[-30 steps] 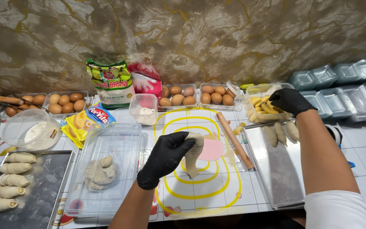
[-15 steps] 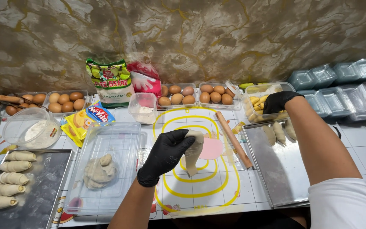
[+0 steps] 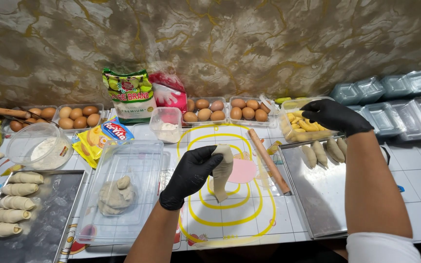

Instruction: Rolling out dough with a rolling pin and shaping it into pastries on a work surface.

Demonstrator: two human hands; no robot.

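Left hand (image 3: 191, 173), black glove, has its grip pinched on the top of a dough strip (image 3: 221, 171). The strip hangs slack, lower end touching the desk (image 3: 249, 221) just above the yellow loop marking.

Right hand (image 3: 334, 116), also gloved, is over the clear tub of yellow banana pieces (image 3: 304, 125), fingers curled down into it. Cannot tell if that grip has a piece or is empty; the palm hides it.

Around them: wooden rolling pin (image 3: 269, 160) lies diagonal just right of the strip. Steel tray (image 3: 313, 195) beside it carries a few rolled pieces at its far end. Clear box with the dough lump (image 3: 114, 196) sits left of the left hand. Egg cartons (image 3: 222, 111) run along the wall.

Risks as I read them:
- Strip held only at the top, so its own weight may stretch or tear it.
- Lower end dragging on the desk could stick or fold over.
- Right forearm crosses over the steel tray; a low pull-back could clip the rolls or nudge the pin.
- Slippery fruit in a glove may drop.
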